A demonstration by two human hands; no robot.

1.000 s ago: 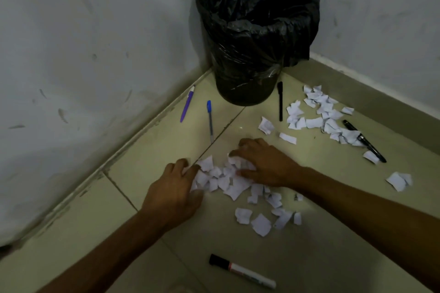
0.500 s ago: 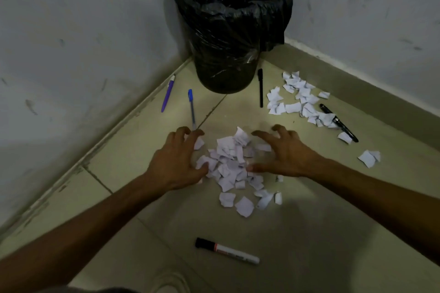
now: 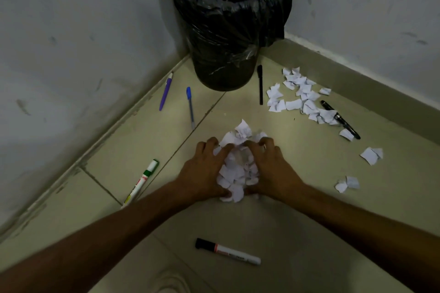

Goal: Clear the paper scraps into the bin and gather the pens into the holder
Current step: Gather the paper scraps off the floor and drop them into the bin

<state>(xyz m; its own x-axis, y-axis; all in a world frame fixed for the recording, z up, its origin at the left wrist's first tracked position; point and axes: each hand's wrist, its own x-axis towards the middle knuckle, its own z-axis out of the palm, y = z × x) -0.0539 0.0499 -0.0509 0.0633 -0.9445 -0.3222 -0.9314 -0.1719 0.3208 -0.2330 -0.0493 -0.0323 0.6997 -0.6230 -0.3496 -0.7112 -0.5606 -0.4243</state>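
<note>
Paper scraps (image 3: 238, 169), spread flat on the floor (image 3: 309, 209) half a second ago, are now bunching into a mound between our left hand (image 3: 202, 173) and right hand (image 3: 271, 171), both grips cupping it, fingers curled. We are judging it ready to lift to the bin (image 3: 226, 31). A second scatter (image 3: 300, 95) is waiting beside a black pen (image 3: 340, 119); we are seeing no holder.

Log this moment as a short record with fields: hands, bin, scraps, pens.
hands: left hand and right hand cupped around a heap of white paper scraps
bin: black bag-lined bin in the corner
loose scraps: cluster right of the bin
pens: purple pen, blue-capped pen, black-capped marker
holder: not in view
</note>
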